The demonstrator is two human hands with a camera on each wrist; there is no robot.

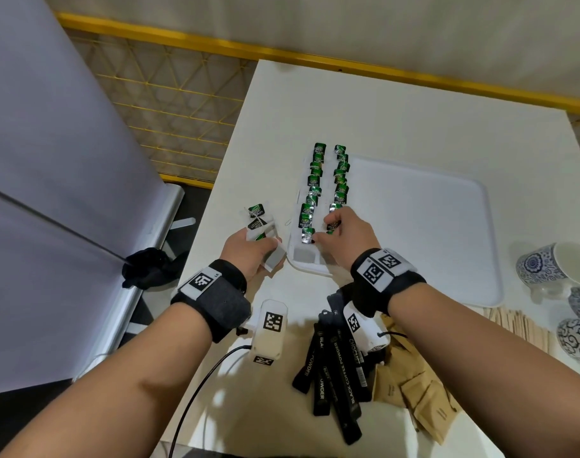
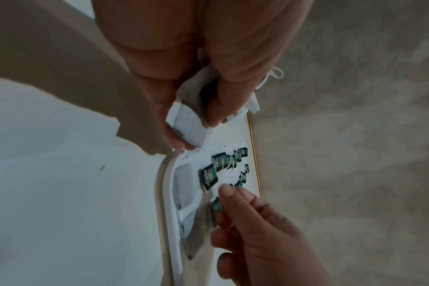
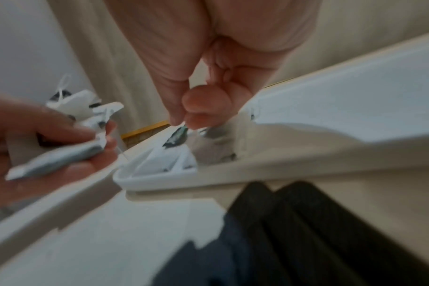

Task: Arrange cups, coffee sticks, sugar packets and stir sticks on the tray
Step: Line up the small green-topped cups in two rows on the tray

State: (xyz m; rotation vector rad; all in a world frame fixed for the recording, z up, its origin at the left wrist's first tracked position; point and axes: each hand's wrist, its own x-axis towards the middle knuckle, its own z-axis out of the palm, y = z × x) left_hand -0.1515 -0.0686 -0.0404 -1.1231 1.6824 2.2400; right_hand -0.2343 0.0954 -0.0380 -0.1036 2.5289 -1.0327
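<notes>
On the white table (image 1: pixel 414 120) lies a white tray (image 1: pixel 447 226), with two rows of green-tagged tea bags (image 1: pixel 310 193) along its left edge. The right hand (image 1: pixel 345 233) reaches over the near end of the rows, its fingers (image 3: pixel 176 108) pinching a green tag (image 3: pixel 176 137). The left hand (image 1: pixel 249 252), just left of the tray, grips a bunch of tea bags (image 2: pixel 189 125). Black coffee sticks (image 1: pixel 335 375) and brown packets (image 1: pixel 414 391) lie near; stir sticks (image 1: pixel 520 325) and cups (image 1: pixel 553 266) at right, off the tray
</notes>
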